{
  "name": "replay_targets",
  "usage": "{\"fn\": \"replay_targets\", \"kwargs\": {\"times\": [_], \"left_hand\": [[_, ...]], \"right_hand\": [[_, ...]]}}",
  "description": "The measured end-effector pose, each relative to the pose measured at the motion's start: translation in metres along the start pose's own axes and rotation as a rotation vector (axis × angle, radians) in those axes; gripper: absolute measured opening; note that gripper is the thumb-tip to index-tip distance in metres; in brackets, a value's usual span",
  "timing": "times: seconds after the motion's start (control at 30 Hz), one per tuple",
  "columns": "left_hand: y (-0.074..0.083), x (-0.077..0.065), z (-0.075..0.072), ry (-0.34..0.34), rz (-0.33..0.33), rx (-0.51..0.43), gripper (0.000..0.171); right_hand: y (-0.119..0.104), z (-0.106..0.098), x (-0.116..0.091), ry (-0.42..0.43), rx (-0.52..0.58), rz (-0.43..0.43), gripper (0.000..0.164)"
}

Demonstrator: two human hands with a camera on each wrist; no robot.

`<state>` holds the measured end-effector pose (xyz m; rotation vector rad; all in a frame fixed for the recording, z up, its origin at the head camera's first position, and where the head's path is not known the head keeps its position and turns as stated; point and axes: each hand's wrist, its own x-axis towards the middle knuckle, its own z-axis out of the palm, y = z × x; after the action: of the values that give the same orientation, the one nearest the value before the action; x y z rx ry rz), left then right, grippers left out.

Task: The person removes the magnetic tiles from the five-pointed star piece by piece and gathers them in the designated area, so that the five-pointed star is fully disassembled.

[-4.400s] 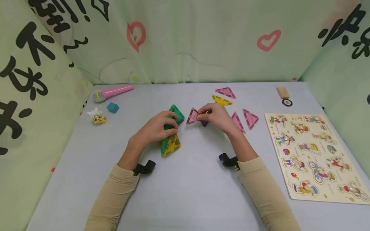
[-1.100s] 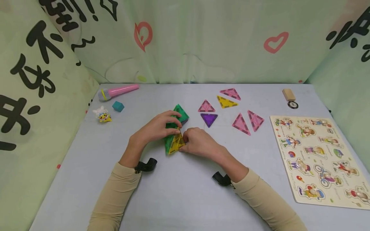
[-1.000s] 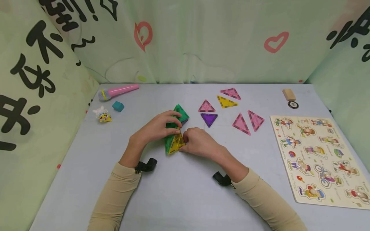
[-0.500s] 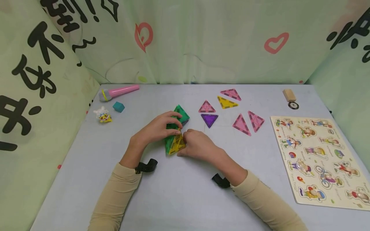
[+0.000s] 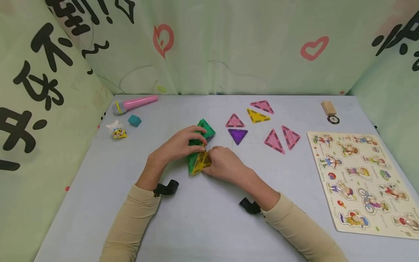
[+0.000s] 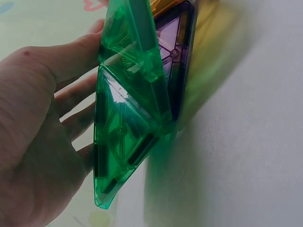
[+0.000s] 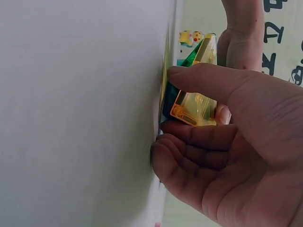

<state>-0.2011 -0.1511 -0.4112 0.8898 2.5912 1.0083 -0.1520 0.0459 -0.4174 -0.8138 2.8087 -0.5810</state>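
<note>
My left hand (image 5: 178, 143) grips a small build of see-through magnetic tiles from its left and top. Green triangular tiles (image 6: 120, 127) slope along that side, and a purple tile (image 6: 173, 52) shows behind them in the left wrist view. On the build's near right side leans a yellow triangular tile (image 5: 200, 163). My right hand (image 5: 226, 163) pinches this tile's lower edge, the thumb lying across it in the right wrist view and the other fingers curled low against the tabletop. Beyond the hands, a purple triangle tile (image 5: 238, 135) lies flat below a pink one (image 5: 234, 120).
More loose triangles lie to the right: a yellow tile (image 5: 258, 116) and several pink tiles (image 5: 274, 141). A picture puzzle board (image 5: 343, 182) covers the right side. At back left are a pink toy microphone (image 5: 135, 103), a teal block (image 5: 134, 120) and a small figurine (image 5: 116, 130).
My right hand has left the pink and purple tiles, now side by side, and come to the yellow tile, shifting slightly there. My left hand has stayed on the build.
</note>
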Motion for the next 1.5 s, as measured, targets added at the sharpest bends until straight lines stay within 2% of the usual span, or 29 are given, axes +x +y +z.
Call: {"fn": "replay_targets", "kwargs": {"times": [0.13, 0.37, 0.63, 0.83, 1.17, 1.33, 1.5], "left_hand": [[0.001, 0.000, 0.001, -0.006, -0.010, 0.004, 0.023], [-0.002, 0.002, 0.003, -0.013, -0.010, 0.043, 0.021], [-0.003, 0.001, 0.007, -0.044, -0.070, 0.162, 0.016], [-0.003, 0.000, 0.006, -0.027, -0.073, 0.190, 0.015], [-0.006, -0.001, 0.005, -0.025, -0.092, 0.188, 0.022], [-0.007, 0.000, 0.004, -0.030, -0.094, 0.187, 0.027], [-0.008, 0.001, 0.004, -0.034, -0.100, 0.197, 0.034]], "right_hand": [[0.005, -0.001, -0.001, -0.019, 0.067, 0.001, 0.026], [0.017, -0.007, -0.002, -0.096, 0.305, 0.024, 0.028], [0.029, -0.009, 0.000, -0.244, 0.617, 0.102, 0.021], [0.030, -0.010, 0.001, -0.268, 0.754, 0.175, 0.023], [0.034, -0.010, 0.002, -0.218, 0.899, 0.251, 0.021], [0.038, -0.012, 0.002, -0.199, 0.905, 0.249, 0.020], [0.042, -0.017, 0.002, -0.156, 0.857, 0.251, 0.019]]}}
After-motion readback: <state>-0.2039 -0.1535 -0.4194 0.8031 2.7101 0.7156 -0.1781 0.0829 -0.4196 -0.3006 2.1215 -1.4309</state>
